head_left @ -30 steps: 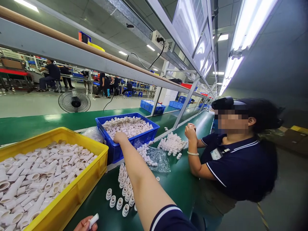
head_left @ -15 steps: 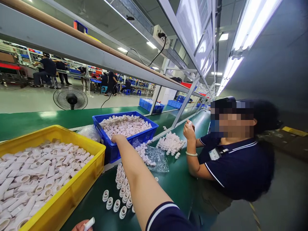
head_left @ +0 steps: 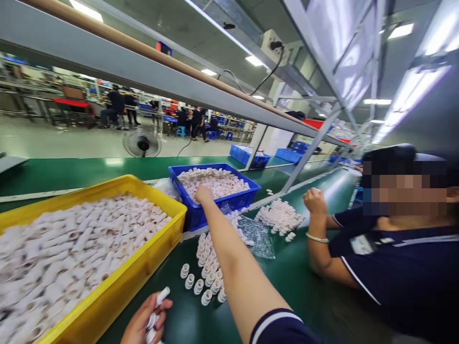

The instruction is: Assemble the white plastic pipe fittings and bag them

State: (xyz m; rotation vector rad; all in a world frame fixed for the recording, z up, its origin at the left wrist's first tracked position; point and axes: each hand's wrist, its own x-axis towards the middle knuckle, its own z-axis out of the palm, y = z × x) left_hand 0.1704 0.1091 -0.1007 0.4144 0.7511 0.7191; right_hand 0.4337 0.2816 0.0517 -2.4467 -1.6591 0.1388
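My left hand [head_left: 142, 315], low in the view, has its fingers closed around several white plastic pipe fittings [head_left: 162, 296]. One tube-shaped end pokes out past the fingertips. My right arm stretches forward, and my right hand [head_left: 203, 193] reaches over the near rim of a blue bin [head_left: 195, 216] into the white fittings [head_left: 225, 184] inside. Its fingers point away and are hidden, so what they touch is unclear. Under my right forearm, rows of upright short white fittings [head_left: 210, 278] stand on the green table [head_left: 186, 325].
A yellow bin [head_left: 143, 260] full of longer white tubes stands at left. Beyond my forearm lie a clear plastic bag [head_left: 260, 239] and a heap of small white pieces [head_left: 279, 215]. At right sits a co-worker [head_left: 405, 272] with a raised hand [head_left: 315, 201]. A metal post [head_left: 308, 148] rises behind.
The view has swung left, so the scene sits farther right. My left hand shows more fully, revealing several fittings in it. My right hand is still at the blue bin.
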